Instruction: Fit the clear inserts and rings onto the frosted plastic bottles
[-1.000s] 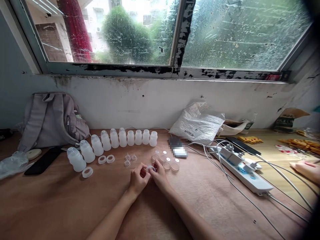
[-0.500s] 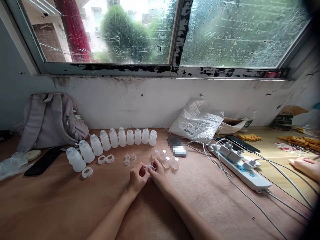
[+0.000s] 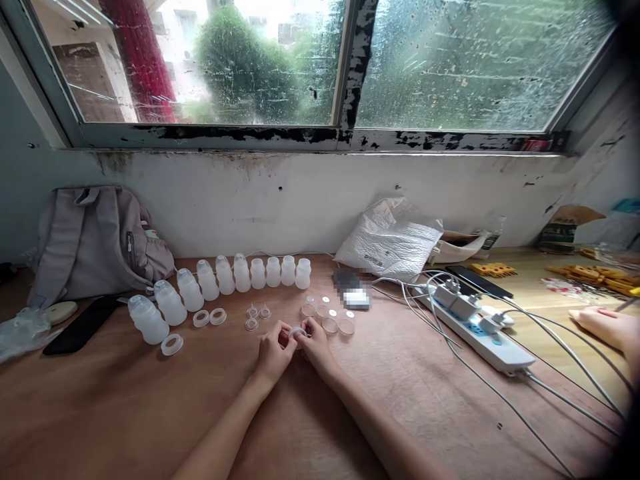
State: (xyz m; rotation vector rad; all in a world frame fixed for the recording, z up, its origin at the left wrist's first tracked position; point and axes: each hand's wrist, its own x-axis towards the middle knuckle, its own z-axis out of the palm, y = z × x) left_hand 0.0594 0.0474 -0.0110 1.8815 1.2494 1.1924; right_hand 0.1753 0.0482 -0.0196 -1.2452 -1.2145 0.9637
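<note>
My left hand (image 3: 274, 351) and my right hand (image 3: 317, 345) meet over the middle of the wooden table (image 3: 125, 407), fingers pinched together on one small translucent plastic ring (image 3: 299, 332). Just beyond them lie several clear discs (image 3: 330, 319) and small clear caps (image 3: 256, 316). A curved row of frosted white bottles (image 3: 225, 277) runs from the left to the middle, with loose white rings (image 3: 171, 344) in front of it.
A grey backpack (image 3: 95, 240) and a black phone (image 3: 77, 329) lie at the left. A white plastic bag (image 3: 390, 243), a power strip (image 3: 475, 333) with cables and another phone (image 3: 479, 281) lie at the right. Another person's hand (image 3: 603, 327) rests at the far right edge.
My hands keep their pinch on the ring with small finger shifts. The view has drifted slightly, so everything sits a little lower and to the left.
</note>
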